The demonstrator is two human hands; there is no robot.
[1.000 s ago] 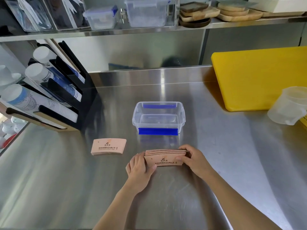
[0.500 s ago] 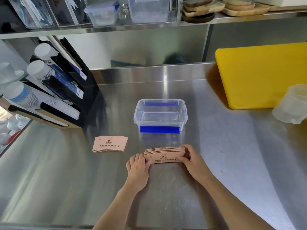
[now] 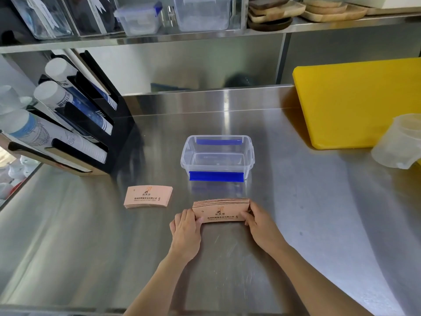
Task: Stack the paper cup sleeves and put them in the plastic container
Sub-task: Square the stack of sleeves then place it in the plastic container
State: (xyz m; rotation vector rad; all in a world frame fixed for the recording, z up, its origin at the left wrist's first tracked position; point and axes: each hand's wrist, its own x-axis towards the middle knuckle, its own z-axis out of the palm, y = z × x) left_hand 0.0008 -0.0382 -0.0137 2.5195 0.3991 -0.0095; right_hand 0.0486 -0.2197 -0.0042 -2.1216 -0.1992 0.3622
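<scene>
A: Both hands are on it. The left hand [image 3: 185, 233] presses its fingertips against the left end of the stack of paper cup sleeves [image 3: 220, 210], and the right hand [image 3: 262, 224] clamps the right end, thumb across the printed front.

B: So the stack is pinched between the two?

A: Yes, squeezed end to end, tilted up on its near edge on the steel counter [image 3: 319, 224], the back layers fanned a little.

B: And the container?

A: The clear plastic container [image 3: 218, 157] with blue clips sits open and empty just beyond the stack, apart from it.

B: Any more sleeves?

A: A second pile of sleeves [image 3: 148, 196] lies flat to the left. Further out: a black cup dispenser rack [image 3: 91, 133] far left, a yellow cutting board [image 3: 355, 103] far right.
</scene>
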